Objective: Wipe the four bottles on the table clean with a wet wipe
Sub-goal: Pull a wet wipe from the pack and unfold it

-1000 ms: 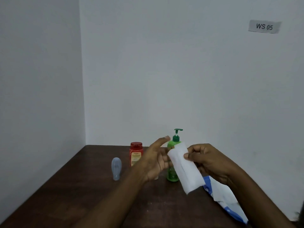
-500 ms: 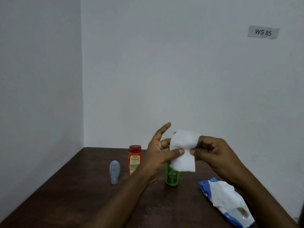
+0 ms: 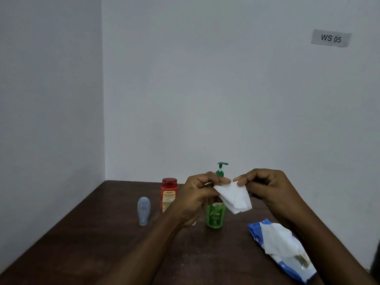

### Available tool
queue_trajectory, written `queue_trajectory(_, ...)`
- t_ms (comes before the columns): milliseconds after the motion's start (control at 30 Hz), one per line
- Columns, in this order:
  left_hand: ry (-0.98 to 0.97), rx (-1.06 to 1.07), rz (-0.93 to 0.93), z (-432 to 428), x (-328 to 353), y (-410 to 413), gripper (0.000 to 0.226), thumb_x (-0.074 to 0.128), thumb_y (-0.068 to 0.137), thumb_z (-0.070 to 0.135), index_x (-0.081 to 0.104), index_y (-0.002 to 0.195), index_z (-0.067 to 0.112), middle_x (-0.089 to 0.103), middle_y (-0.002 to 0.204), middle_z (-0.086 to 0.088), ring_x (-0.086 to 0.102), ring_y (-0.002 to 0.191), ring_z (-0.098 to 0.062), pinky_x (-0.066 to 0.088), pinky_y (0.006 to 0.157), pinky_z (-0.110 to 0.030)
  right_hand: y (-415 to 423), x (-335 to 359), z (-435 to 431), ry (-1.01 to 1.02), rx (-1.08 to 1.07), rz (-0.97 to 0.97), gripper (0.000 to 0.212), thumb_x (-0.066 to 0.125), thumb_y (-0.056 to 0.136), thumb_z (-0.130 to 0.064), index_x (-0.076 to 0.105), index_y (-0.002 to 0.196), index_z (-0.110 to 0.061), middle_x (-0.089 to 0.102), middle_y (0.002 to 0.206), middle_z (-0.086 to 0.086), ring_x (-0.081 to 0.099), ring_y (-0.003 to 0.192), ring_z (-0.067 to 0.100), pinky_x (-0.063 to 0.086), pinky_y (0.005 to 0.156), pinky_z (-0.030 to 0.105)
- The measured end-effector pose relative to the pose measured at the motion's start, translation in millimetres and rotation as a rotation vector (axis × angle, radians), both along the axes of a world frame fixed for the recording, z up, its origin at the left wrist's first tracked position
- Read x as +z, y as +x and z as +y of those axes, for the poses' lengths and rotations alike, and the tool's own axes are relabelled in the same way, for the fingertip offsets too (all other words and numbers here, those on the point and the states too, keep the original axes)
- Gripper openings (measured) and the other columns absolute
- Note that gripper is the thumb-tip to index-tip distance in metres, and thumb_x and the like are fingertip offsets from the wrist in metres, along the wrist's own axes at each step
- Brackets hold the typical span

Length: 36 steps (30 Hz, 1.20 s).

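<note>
Together both hands [image 3: 232, 188] pinch a crumpled, soft wipe [image 3: 234, 199].

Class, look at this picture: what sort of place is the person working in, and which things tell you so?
Probably a numbered workstation set up for recording, not a home. A printed label reading "WS 05" is stuck to the bare wall, and the dark wooden table sits in a plain, unfurnished corner.

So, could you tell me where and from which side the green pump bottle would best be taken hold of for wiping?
Probably around the lower body of the green pump bottle, coming in from its left with the left hand, which is nearest. The bottle stands upright, its body is wide and rounded, while the pump head is thin and would likely press down. The right hand can keep the wet wipe.
</note>
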State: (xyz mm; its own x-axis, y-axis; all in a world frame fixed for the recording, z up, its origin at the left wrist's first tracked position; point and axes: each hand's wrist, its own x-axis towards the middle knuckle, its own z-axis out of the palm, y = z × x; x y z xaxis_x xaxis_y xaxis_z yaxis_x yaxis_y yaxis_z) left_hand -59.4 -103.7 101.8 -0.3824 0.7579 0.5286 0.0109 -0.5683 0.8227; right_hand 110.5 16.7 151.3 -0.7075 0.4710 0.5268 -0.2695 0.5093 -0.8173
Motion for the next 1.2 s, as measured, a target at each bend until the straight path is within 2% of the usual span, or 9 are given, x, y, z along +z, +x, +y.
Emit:
queue_trajectory(300, -0.094, 0.201, 0.383, -7.9, -11.7, -15.5, 0.004, 0.071, 0.089, -0.003, 0.073, 0.090, 0.000, 0.068, 0.093, -0.008, 0.067, 0.101, -0.039, 0.057, 0.094, -0.057, 0.5, -3.9, 6.3, 0.201, -0.133, -0.068, 0.037, 0.058, 0.091, 0.012, 0.078, 0.076, -0.015, 0.079, 0.095, -0.002, 0.074, 0.092, 0.012, 0.059, 0.079, 0.030)
queue_trajectory(467, -0.102, 0.186, 0.082, -0.8, -13.8, -7.6, 0.018, 0.058, 0.081, 0.008, 0.068, 0.095, 0.012, 0.071, 0.094, -0.002, 0.066, 0.096, -0.024, 0.052, 0.089, -0.048, 2.2, -1.2, 7.8, 0.201, -0.130, -0.042, 0.037, 0.056, 0.091, 0.013, 0.078, 0.078, -0.014, 0.079, 0.097, -0.002, 0.074, 0.095, 0.012, 0.060, 0.085, 0.038)
queue_trajectory(567, -0.177, 0.089, 0.027, 7.3, -12.7, 3.7, 0.027, 0.070, 0.088, 0.032, 0.074, 0.112, 0.021, 0.073, 0.119, -0.006, 0.066, 0.114, -0.029, 0.053, 0.098, -0.051, -1.8, -2.6, 5.7, 0.235, -0.096, -0.063, 0.037, 0.056, 0.091, 0.013, 0.078, 0.079, -0.014, 0.079, 0.098, -0.002, 0.074, 0.095, 0.014, 0.060, 0.087, 0.043)
queue_trajectory(667, -0.250, 0.078, -0.007, 9.6, -12.9, 13.3, 0.023, 0.081, 0.088, 0.020, 0.077, 0.109, 0.013, 0.075, 0.115, -0.017, 0.071, 0.104, -0.030, 0.056, 0.095, -0.054, -3.2, -6.9, 4.9, 0.226, -0.091, -0.058, 0.037, 0.057, 0.091, 0.013, 0.078, 0.081, -0.016, 0.078, 0.098, -0.001, 0.074, 0.096, 0.017, 0.060, 0.087, 0.044)
queue_trajectory(767, -0.277, 0.105, -0.120, 11.4, -19.5, 16.1, 0.021, 0.083, 0.084, 0.008, 0.073, 0.102, 0.003, 0.077, 0.103, -0.016, 0.074, 0.091, -0.027, 0.062, 0.082, -0.044, -4.9, -26.3, 0.5, -0.029, -0.071, 0.070, 0.026, 0.058, 0.093, 0.011, 0.074, 0.100, -0.008, 0.077, 0.105, 0.008, 0.074, 0.101, 0.028, 0.061, 0.087, 0.043)
queue_trajectory(833, -0.309, 0.120, -0.135, 11.3, -27.3, 14.6, 0.021, 0.085, 0.081, 0.007, 0.072, 0.097, 0.005, 0.077, 0.098, -0.016, 0.073, 0.088, -0.027, 0.061, 0.077, -0.041, -7.9, -51.7, -2.7, -0.516, 0.080, 0.193, 0.019, 0.055, 0.098, -0.001, 0.064, 0.115, -0.002, 0.073, 0.115, 0.020, 0.071, 0.107, 0.037, 0.059, 0.090, 0.050)
queue_trajectory(933, -0.418, 0.127, -0.060, 7.0, -41.6, 11.0, 0.024, 0.089, 0.077, 0.006, 0.073, 0.096, 0.006, 0.078, 0.099, -0.017, 0.073, 0.087, -0.027, 0.062, 0.075, -0.040, -11.1, -89.6, -8.8, -1.097, 0.295, 0.081, 0.046, 0.055, 0.098, -0.033, 0.063, 0.123, 0.005, 0.070, 0.121, 0.027, 0.071, 0.106, 0.040, 0.058, 0.088, 0.052)
queue_trajectory(1067, -0.548, 0.093, 0.191, 3.5, -60.2, 3.5, 0.019, 0.093, 0.075, 0.018, 0.076, 0.080, 0.026, 0.075, 0.084, -0.002, 0.069, 0.081, -0.017, 0.056, 0.074, -0.035, -10.0, -117.3, -21.8, -1.088, 0.320, -0.041, 0.039, 0.053, 0.097, -0.011, 0.061, 0.125, 0.015, 0.064, 0.123, 0.038, 0.067, 0.110, 0.051, 0.059, 0.086, 0.056)
queue_trajectory(1200, -0.595, 0.082, 0.303, 0.5, -61.6, -2.2, 0.021, 0.093, 0.074, 0.025, 0.076, 0.085, 0.027, 0.077, 0.091, 0.000, 0.069, 0.086, -0.015, 0.058, 0.080, -0.038, -12.8, -125.8, -22.4, -1.036, 0.188, -0.055, 0.024, 0.054, 0.095, 0.007, 0.063, 0.115, 0.016, 0.070, 0.109, 0.037, 0.075, 0.085, 0.044, 0.065, 0.067, 0.047)
